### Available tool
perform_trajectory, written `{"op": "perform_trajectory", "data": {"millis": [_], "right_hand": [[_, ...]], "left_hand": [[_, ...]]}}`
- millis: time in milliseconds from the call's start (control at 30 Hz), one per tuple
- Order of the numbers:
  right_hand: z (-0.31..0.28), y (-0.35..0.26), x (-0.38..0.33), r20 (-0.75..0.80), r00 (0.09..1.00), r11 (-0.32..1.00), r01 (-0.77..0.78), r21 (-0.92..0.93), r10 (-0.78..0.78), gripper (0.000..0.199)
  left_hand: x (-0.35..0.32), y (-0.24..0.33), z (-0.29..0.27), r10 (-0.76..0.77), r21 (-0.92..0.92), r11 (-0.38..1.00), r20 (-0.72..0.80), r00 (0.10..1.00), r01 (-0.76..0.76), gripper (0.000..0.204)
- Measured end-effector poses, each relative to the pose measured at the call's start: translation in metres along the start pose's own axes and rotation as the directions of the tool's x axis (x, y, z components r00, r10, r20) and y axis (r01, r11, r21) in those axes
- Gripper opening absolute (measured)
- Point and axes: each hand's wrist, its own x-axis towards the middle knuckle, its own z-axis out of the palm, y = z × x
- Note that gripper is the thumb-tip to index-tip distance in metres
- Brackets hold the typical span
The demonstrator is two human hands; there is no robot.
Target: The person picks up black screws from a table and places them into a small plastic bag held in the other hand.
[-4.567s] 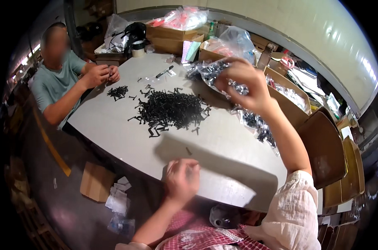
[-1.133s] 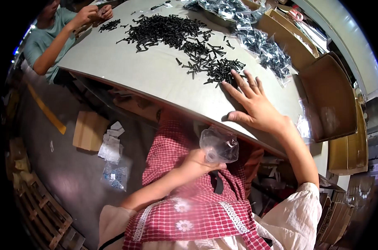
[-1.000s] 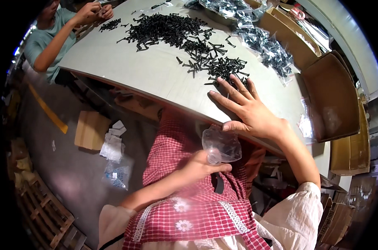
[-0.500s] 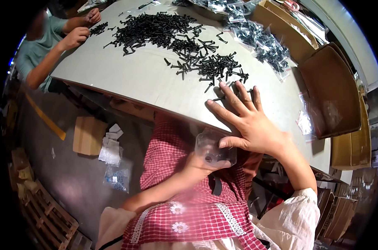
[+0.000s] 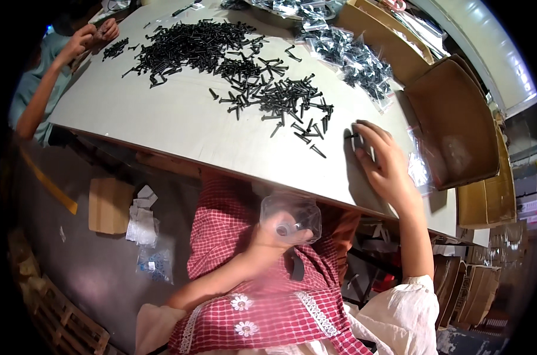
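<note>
Over my lap, just below the table's near edge, my left hand (image 5: 268, 236) is closed around the base of a clear plastic container (image 5: 304, 210). A small grey ring shape shows through its wall; I cannot make out whether it is part of the container. My right hand (image 5: 390, 168) is above the table, right of the screws, with thumb and forefinger curled around a small black screw (image 5: 352, 136). Left of it, several loose black screws (image 5: 307, 133) lie on the table, trailing off a larger screw pile (image 5: 191, 44) farther back.
Clear bags of dark parts (image 5: 363, 68) lie at the back right. Beside them stand open cardboard boxes (image 5: 452, 124) along the table's right side. A co-worker's hands (image 5: 91, 38) are by a small screw heap at the far left. A carton (image 5: 110, 204) stands on the floor.
My right hand has gone from spread flat by the screws to curled with a screw at its fingertips, farther right. Several screws now lie nearer the table edge. My left hand still holds the container.
</note>
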Motion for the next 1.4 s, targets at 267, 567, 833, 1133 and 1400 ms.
{"op": "perform_trajectory", "data": {"millis": [267,567,833,1133,1400], "right_hand": [[0.025,-0.025,0.007,-0.083,0.983,0.987,0.16,-0.021,-0.162,0.023],[0.035,-0.043,0.009,-0.054,0.938,0.939,0.342,0.017,-0.341,0.028],[0.042,-0.045,0.032,-0.101,0.985,0.99,0.139,-0.022,-0.14,0.021],[0.022,-0.039,0.03,-0.047,0.998,0.998,0.049,0.04,-0.047,0.014],[0.033,-0.027,0.035,-0.069,0.991,0.991,0.11,-0.07,-0.115,0.013]], "left_hand": [[0.0,-0.006,-0.001,0.032,-0.021,0.999,0.019,0.999,-0.031,0.021],[0.003,-0.014,0.008,0.237,-0.117,0.961,-0.109,0.965,-0.249,0.037],[0.002,-0.002,0.001,0.03,-0.103,0.994,0.048,0.998,-0.025,0.045],[0.001,-0.009,0.005,0.111,-0.105,0.988,-0.037,0.993,-0.115,0.026],[-0.002,-0.003,0.0,0.105,-0.081,0.991,-0.031,0.994,-0.108,0.036]]}}
